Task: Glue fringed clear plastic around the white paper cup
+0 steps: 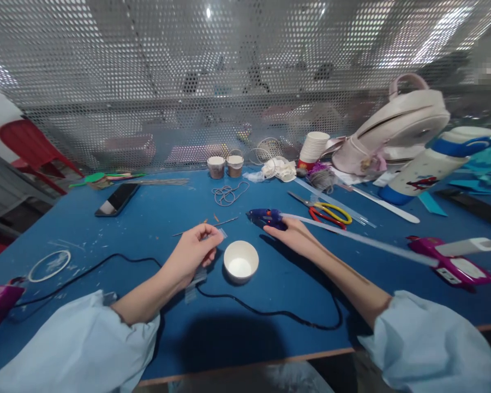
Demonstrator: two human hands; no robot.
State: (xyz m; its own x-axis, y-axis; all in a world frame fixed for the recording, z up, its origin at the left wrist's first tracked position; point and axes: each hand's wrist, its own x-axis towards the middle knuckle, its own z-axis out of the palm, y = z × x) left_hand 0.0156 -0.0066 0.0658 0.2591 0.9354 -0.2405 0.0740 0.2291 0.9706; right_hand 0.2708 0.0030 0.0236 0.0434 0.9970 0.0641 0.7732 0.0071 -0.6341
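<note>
My right hand (293, 233) is closed round a blue glue gun (265, 217) that lies low over the blue table (147, 218), its nozzle pointing left and its black cord (270, 312) trailing toward me. My left hand (196, 248) pinches a thin wooden stick (207, 225) and a small clear strip near its fingertips. A white paper cup (240, 261) stands between my two hands, close to the left one.
Scissors with red and yellow handles (327, 212), a coil of string (227, 194), a black phone (117, 199), two small cups (225, 166), a cup stack (313, 147), a pink bag (396, 128), a white bottle (429, 164) and a pink glue gun (450, 265) lie around. A perforated metal screen backs the table.
</note>
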